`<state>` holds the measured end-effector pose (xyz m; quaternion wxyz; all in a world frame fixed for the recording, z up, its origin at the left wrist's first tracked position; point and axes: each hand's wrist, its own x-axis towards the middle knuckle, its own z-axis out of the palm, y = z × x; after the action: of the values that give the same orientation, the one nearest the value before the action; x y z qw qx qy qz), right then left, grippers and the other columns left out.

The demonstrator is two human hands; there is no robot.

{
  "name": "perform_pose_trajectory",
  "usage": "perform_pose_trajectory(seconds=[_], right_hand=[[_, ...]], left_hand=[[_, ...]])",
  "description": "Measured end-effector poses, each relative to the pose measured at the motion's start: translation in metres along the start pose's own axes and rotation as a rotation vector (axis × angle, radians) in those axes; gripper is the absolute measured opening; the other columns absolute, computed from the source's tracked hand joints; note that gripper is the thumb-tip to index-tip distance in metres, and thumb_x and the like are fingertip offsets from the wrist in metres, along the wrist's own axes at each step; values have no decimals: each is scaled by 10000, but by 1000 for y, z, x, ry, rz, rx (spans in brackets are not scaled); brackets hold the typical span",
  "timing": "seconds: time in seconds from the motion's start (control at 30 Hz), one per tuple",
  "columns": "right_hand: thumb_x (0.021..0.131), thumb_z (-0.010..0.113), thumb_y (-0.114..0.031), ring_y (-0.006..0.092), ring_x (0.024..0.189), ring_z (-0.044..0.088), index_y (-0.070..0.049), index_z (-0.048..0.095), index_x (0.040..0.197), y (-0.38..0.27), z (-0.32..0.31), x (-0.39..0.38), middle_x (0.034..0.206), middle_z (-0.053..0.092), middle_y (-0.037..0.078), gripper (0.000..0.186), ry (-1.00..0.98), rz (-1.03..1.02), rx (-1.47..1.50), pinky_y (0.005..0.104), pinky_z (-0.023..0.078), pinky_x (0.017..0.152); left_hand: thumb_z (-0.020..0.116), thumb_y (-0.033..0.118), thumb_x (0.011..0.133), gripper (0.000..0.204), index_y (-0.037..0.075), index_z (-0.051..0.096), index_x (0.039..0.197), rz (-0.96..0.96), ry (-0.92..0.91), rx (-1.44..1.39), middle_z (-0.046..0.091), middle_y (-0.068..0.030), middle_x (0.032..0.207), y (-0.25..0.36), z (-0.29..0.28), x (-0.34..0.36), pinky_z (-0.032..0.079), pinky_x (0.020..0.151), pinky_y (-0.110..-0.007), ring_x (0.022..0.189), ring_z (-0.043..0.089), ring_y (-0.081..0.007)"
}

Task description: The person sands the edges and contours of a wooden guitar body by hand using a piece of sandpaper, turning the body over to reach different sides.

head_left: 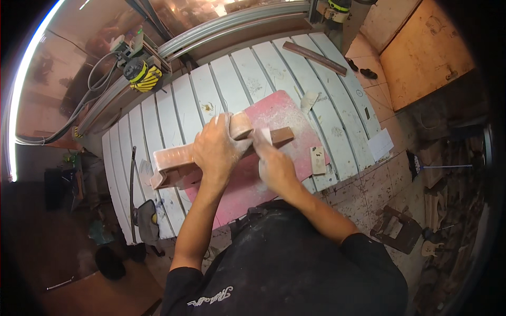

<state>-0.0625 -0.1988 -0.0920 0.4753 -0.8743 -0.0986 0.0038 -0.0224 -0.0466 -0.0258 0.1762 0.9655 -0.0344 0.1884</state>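
A long, pale-brown wooden piece with a rounded far end lies slantwise over a pink mat dusted with pale powder. My left hand is closed over its middle, fingers wrapped across the top near the rounded end. My right hand is bent against the wood just right of there, its fingers smeared by motion and whitened with dust. Something pale and flat shows at those fingers; its kind is unclear. A brown wooden bar sticks out beyond them to the right. The wood under my palms is hidden.
The mat lies on a white slatted table. On it are a small beige block, a dark wooden strip, white paper and a grey tool. A black-and-yellow machine part stands at the far left; a stool stands right.
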Motion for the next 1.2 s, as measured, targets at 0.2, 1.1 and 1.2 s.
perform_pose_trajectory(seconds=[0.2, 1.1, 1.2], right_hand=[[851, 445, 24, 278, 844, 727, -29, 619, 1423, 70, -35, 54, 1242, 706, 268, 600, -179, 309, 254, 374, 580, 758], [935, 618, -122, 209, 830, 712, 1, 693, 1037, 83, -30, 37, 918, 746, 138, 176, 8, 161, 389, 354, 555, 763], [901, 675, -225, 281, 823, 715, 4, 690, 1048, 77, -24, 38, 907, 729, 177, 273, 94, 141, 375, 407, 549, 787]], left_hand=[[921, 349, 638, 542, 97, 682, 1054, -15, -37, 38, 691, -109, 897, 9, -6, -2, 521, 754, -457, 878, 687, -323], [646, 704, 869, 695, 66, 695, 1139, -51, -179, -58, 731, -180, 973, 5, -17, 2, 534, 769, -497, 905, 707, -384], [557, 691, 935, 664, 72, 697, 1130, -60, -195, -119, 732, -196, 970, 5, -19, 5, 530, 767, -509, 897, 702, -407]])
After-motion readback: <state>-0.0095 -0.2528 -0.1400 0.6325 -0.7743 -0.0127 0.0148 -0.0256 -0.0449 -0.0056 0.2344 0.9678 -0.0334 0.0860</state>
